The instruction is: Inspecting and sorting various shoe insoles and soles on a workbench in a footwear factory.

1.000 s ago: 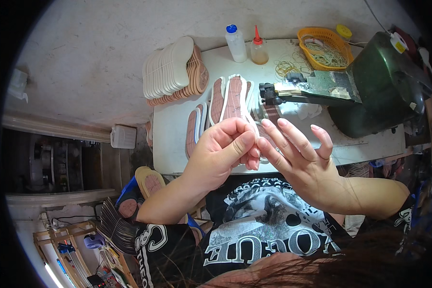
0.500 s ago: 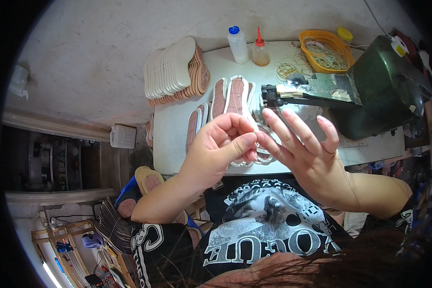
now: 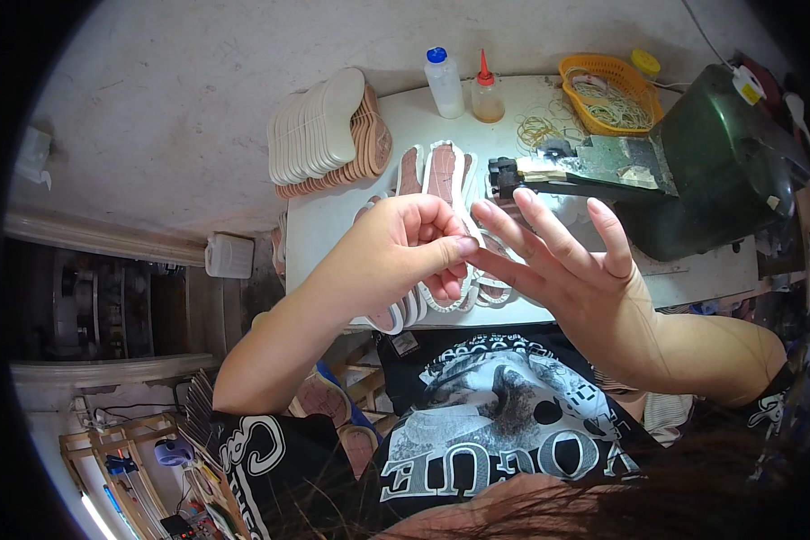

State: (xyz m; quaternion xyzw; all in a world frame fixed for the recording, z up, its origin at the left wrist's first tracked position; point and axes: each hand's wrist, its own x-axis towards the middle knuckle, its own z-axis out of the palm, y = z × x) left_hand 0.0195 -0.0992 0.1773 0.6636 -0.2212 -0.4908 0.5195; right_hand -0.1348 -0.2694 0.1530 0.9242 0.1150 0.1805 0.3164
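My left hand (image 3: 427, 247) is closed, its thumb and forefinger pinched together with the other fingers curled. My right hand (image 3: 585, 274) meets it at the fingertips. Its forefinger reaches the left thumb tip, its thumb is hidden, and the other three fingers stand raised and spread. Whatever lies between the fingertips is too small or hidden to make out. Below and behind the hands, brown shoe insoles (image 3: 442, 171) with white edging lie on the white table (image 3: 319, 243). A dark green sewing machine (image 3: 715, 166) stands to the right, its narrow arm pointing left behind my right fingers.
Stacked pale insoles (image 3: 310, 126) lean over brown ones (image 3: 369, 139) at the back left. A blue-capped bottle (image 3: 445, 85) and a red-tipped bottle (image 3: 487, 99) stand at the back. A yellow basket (image 3: 643, 85) holds thin cord, with loose loops (image 3: 537, 132) beside it.
My joined hands have shifted slightly left, and my left forearm has swung outward and lower. White-edged insoles at the table's front edge now show under my left wrist.
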